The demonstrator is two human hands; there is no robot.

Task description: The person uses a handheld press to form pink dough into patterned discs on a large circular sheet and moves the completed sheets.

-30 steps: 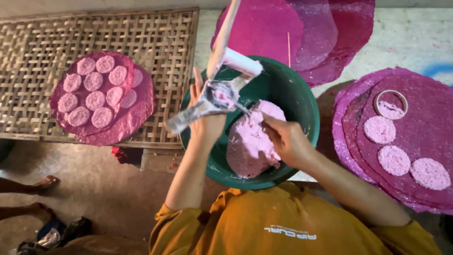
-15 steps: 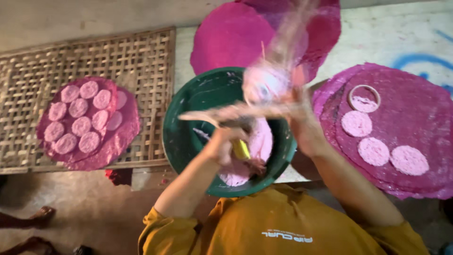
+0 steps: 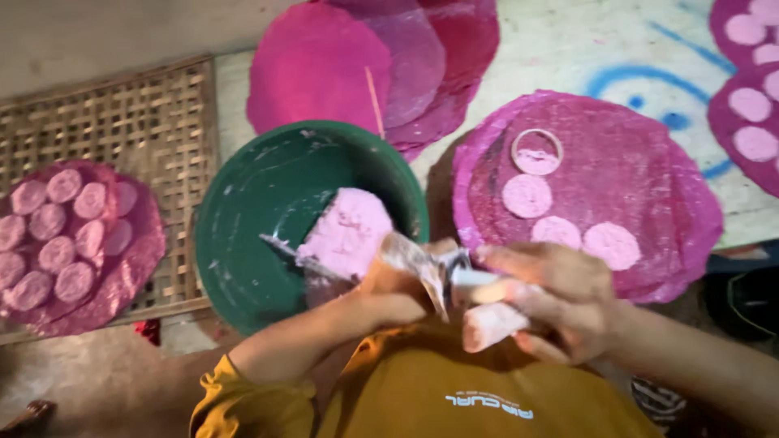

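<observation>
both hands are clamped on a floppy pink piping bag point(image 3: 487, 320): right hand point(image 3: 560, 300) wrapped round the full end, left hand point(image 3: 398, 288) pinching the neck, right over the green bowl point(image 3: 243, 219) of pink paste point(image 3: 345, 231). squeeze too hard and it could probably burst or dribble onto the shirt.

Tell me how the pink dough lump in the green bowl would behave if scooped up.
The pale pink dough lump looks soft and sticky: smears coat the round green plastic bowl. It would probably sag and cling rather than lift cleanly. It seems dense, so likely heavy for its size.
</observation>
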